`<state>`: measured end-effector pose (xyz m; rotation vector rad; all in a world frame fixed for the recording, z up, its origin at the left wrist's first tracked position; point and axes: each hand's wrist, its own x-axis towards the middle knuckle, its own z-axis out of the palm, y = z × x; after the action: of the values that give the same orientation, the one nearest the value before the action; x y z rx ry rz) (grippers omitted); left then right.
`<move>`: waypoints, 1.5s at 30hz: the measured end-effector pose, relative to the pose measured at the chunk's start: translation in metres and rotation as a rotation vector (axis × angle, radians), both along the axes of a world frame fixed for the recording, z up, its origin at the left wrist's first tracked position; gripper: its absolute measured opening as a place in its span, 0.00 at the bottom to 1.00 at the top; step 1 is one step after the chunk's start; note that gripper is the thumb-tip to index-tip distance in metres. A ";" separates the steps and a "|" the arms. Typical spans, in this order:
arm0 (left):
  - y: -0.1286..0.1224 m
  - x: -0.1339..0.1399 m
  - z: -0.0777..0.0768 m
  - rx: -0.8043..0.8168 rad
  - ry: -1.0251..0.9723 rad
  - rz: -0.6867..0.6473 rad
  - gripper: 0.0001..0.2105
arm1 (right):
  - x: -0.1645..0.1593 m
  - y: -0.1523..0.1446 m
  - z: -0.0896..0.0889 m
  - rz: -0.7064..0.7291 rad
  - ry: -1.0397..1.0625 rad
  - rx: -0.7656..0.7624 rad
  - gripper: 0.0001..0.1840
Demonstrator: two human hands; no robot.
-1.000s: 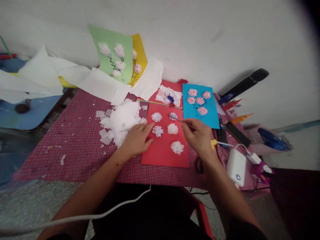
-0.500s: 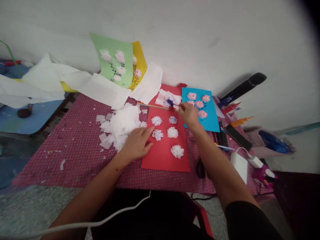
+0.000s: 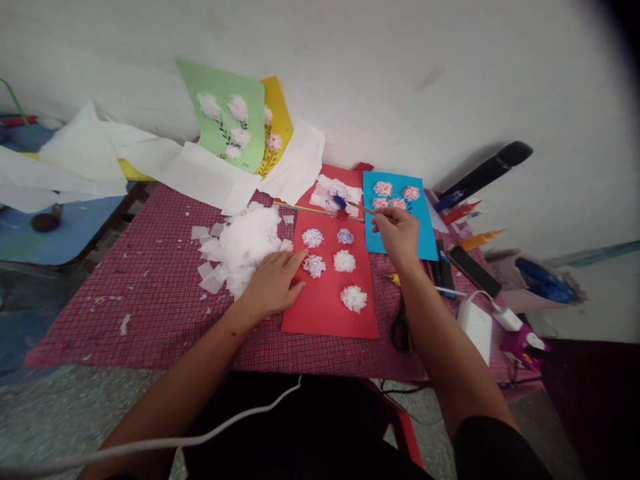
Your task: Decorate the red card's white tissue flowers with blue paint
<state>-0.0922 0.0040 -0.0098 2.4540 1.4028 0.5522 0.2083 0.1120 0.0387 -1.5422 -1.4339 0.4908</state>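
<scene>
My right hand (image 3: 399, 235) is closed on the thin handle of a paintbrush (image 3: 363, 209), over the left edge of a blue card (image 3: 424, 233). The brush points left to a dark blue patch (image 3: 339, 201) on white tissue (image 3: 325, 189); I cannot tell bristles from paint there. My left hand (image 3: 273, 287) lies open, fingers spread, across the left edge of a red card (image 3: 325, 317) beside a heap of white paper pieces (image 3: 247, 237). The red card carries several tissue flowers: some, like one by my left fingertips (image 3: 314, 266), are blue-specked, others, like the lowest (image 3: 353, 299), plain white.
Green (image 3: 233, 87) and yellow (image 3: 280, 107) flower cards lean on the wall behind white tissue sheets (image 3: 215, 177). Scissors (image 3: 399, 330), a dark phone-like slab (image 3: 474, 271), a white power adapter (image 3: 475, 328) and paint tubes (image 3: 481, 240) lie right. A white cable (image 3: 220, 430) crosses below.
My right hand has moved right and slightly down with the paintbrush, showing more of its handle. My left hand has stayed in place on the red card.
</scene>
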 end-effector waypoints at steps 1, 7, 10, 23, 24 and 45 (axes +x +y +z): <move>0.000 0.000 0.000 -0.002 0.001 -0.002 0.32 | 0.001 -0.013 0.004 0.013 0.044 -0.023 0.13; 0.000 0.001 0.001 -0.010 -0.013 0.000 0.32 | -0.001 -0.093 0.026 0.244 -0.073 -0.090 0.08; 0.000 0.001 0.000 -0.003 -0.006 -0.001 0.33 | -0.009 -0.112 0.033 0.364 -0.280 -0.008 0.08; -0.001 0.001 0.003 0.000 0.016 0.005 0.33 | -0.035 -0.114 0.026 0.484 -0.587 0.138 0.11; -0.001 0.001 0.003 0.003 0.016 0.005 0.33 | -0.036 -0.114 0.025 0.485 -0.592 0.139 0.11; -0.001 0.002 0.003 0.008 0.003 -0.002 0.33 | -0.038 -0.112 0.027 0.484 -0.639 0.112 0.12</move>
<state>-0.0905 0.0030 -0.0069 2.4633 1.4019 0.5549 0.1699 -0.0004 0.0660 -1.3088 -2.3108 0.1845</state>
